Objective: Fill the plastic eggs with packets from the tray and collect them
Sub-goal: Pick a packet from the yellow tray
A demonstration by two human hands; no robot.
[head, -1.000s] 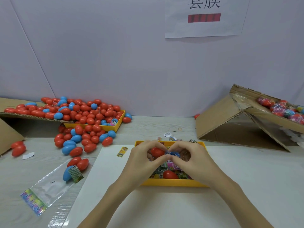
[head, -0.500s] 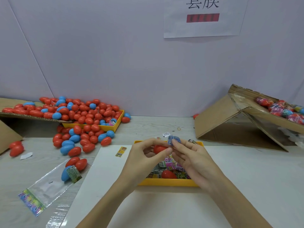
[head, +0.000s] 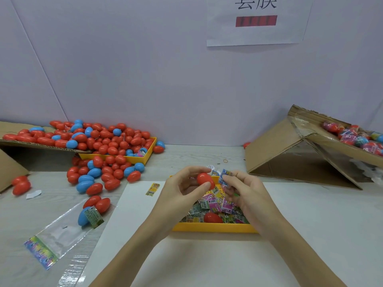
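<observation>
At centre frame, your left hand [head: 182, 189] pinches a red plastic egg [head: 205, 180] between thumb and fingers, above the yellow plastic tray [head: 213, 227] of colourful packets [head: 215, 204]. Your right hand [head: 246, 193] pinches a small blue packet [head: 224, 177] just beside it.

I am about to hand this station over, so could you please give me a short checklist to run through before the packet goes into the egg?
1. Left hand holds the red egg firmly between thumb and fingers: ok.
2. Right hand pinches a blue packet: ok.
3. Egg is opened to take the packet: cannot tell, no split shows from this side.
4. Packet is folded small enough for the egg: cannot tell.
5. Yellow tray has more packets in it: ok.
6. Both hands are over the tray, so a dropped packet would likely land in it: ok.
</observation>
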